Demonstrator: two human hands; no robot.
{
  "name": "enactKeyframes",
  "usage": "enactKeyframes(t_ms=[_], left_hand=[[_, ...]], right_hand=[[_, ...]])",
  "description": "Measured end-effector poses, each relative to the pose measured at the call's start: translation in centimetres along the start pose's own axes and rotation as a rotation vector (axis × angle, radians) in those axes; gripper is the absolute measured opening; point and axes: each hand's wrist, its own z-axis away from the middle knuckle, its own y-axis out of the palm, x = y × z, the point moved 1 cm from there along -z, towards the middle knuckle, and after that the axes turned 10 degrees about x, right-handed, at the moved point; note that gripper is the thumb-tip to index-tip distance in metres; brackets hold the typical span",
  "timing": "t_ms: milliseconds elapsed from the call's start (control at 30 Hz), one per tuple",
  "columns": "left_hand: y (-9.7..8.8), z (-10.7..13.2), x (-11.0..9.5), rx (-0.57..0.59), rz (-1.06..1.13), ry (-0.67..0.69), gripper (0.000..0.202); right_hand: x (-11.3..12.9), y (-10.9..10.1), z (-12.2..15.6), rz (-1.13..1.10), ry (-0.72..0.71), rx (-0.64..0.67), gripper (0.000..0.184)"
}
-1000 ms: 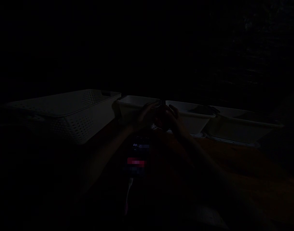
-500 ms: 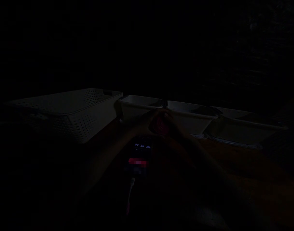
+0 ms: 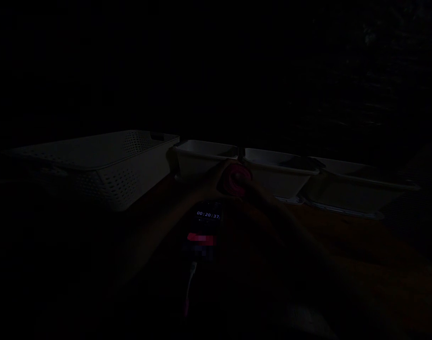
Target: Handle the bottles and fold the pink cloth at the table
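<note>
The scene is very dark. My left hand [image 3: 211, 183] and my right hand [image 3: 253, 190] meet at the middle of the table, both closed around a small pinkish-red rolled thing [image 3: 236, 180] that I cannot name for sure. They are held just in front of two white bins [image 3: 205, 160] and above a phone [image 3: 206, 229] lying on the table with a lit timer.
A large white perforated basket [image 3: 105, 174] stands at the left. White bins [image 3: 346, 191] line the back towards the right. A cable [image 3: 190, 278] runs from the phone towards me. The brown wooden table [image 3: 360, 241] shows faintly at right.
My hands have closed together around the pinkish thing, which now shows more clearly between them. The phone's timer has counted up.
</note>
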Motion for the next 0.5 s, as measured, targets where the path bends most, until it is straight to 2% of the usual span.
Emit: enactKeyframes(t_ms=[133, 367, 500], left_hand=[[0.15, -0.07, 0.00, -0.010, 0.052, -0.010, 0.091], [0.15, -0.06, 0.30, -0.015, 0.077, 0.010, 0.087], [0.09, -0.08, 0.39, -0.023, 0.066, 0.029, 0.087]], right_hand=[[-0.24, -0.07, -0.23, -0.072, 0.052, -0.045, 0.069], [-0.52, -0.11, -0.45, -0.112, 0.040, -0.035, 0.074], [-0.28, -0.15, -0.33, -0.064, 0.056, -0.002, 0.070]])
